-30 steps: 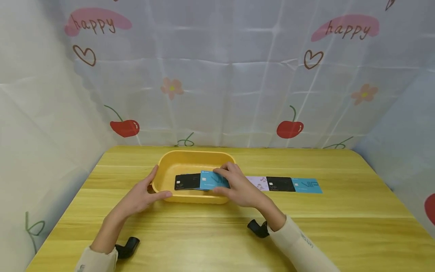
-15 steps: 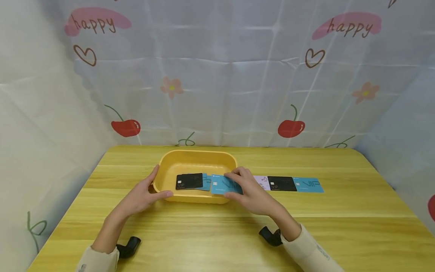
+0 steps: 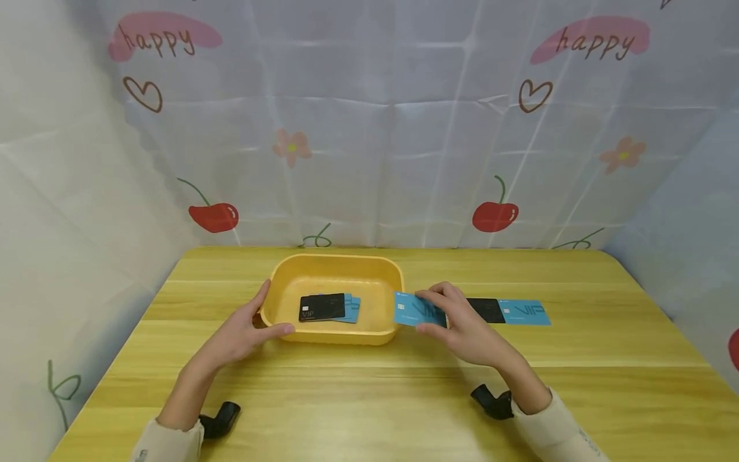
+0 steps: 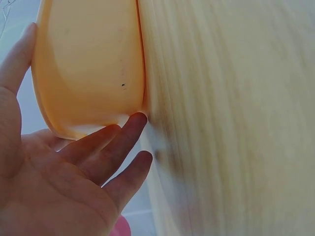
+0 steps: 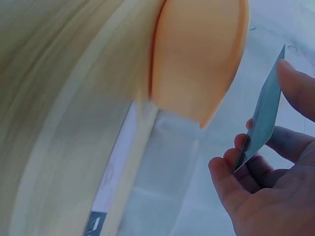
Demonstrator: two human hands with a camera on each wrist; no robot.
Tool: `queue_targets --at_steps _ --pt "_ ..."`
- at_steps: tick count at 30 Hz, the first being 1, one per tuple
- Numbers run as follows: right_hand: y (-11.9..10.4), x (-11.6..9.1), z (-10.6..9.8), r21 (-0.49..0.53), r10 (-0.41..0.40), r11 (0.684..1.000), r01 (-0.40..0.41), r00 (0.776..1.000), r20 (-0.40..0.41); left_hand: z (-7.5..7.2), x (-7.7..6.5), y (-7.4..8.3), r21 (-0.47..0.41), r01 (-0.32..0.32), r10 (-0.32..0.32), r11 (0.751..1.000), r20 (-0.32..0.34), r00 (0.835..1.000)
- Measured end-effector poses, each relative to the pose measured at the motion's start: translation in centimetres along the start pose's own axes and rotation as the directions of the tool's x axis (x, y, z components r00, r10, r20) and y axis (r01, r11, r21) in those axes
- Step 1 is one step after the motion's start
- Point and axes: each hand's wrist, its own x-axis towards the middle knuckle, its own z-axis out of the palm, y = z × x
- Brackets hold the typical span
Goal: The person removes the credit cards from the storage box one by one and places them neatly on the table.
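Yellow rounded-rectangular tray [image 3: 340,338], on a wood-grain yellow table [image 3: 369,398], its left end in the person's left hand [image 3: 233,333], thumb spread well away from the fingers, which bend against the outer wall. Inside the tray: one black rectangular card marked VIP [image 3: 322,307], lying over blue cards [image 3: 353,310] whose right ends show; their full count is hidden. One light-blue rectangular card with a chip and dark lettering [image 3: 411,309], pinched between thumb and fingers of the right hand [image 3: 464,328], raised above the table near the tray's right end, and tilted in the right wrist view. To the right of that hand, flat on the table, end to end: one black card with its left part covered [image 3: 487,310] and one blue card lettered VIP [image 3: 526,312]. One pale lilac card [image 5: 115,160], lying flat, visible in the right wrist view. Two cream sleeves [image 3: 171,443], each with a black angled fitting [image 3: 220,420] near the cuff. Behind, a pale printed sheet [image 3: 381,160] with cherries, flowers, hearts and the word happy.
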Motion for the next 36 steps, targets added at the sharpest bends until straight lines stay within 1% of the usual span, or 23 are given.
queue_targets --at_steps 5,11,14,19,24,31,36 --pt "1.0 -0.8 -0.2 -0.032 0.029 0.999 -0.029 1.000 0.002 0.1 -0.1 0.0 -0.006 0.008 -0.008 1.000 -0.004 1.000" --pt "2.0 -1.6 -0.3 -0.102 0.056 0.993 -0.056 0.998 -0.006 0.0 0.0 0.0 0.006 0.012 -0.012 1.000 -0.007 1.000" --pt "2.4 -1.8 -0.3 -0.127 0.068 0.990 -0.065 0.997 0.020 0.0 0.0 0.0 0.008 0.012 -0.012 1.000 -0.006 1.000" --pt "2.8 -1.9 0.0 -0.195 0.098 0.978 -0.078 0.991 0.094 0.0 -0.1 0.0 -0.006 0.010 -0.010 1.000 -0.003 1.000" --pt "3.1 -1.9 0.4 -0.260 0.114 0.962 -0.083 0.988 0.107 0.0 -0.1 0.1 -0.016 0.008 -0.008 1.000 -0.006 1.000" --pt "3.0 -2.0 0.7 -0.266 0.148 0.958 -0.106 0.979 0.143 0.1 -0.1 -0.1 0.001 0.007 -0.007 1.000 -0.006 1.000" --pt "3.1 -2.2 0.8 -0.280 0.151 0.954 -0.103 0.976 0.154 0.1 -0.1 0.0 0.006 0.008 -0.008 1.000 -0.010 1.000"
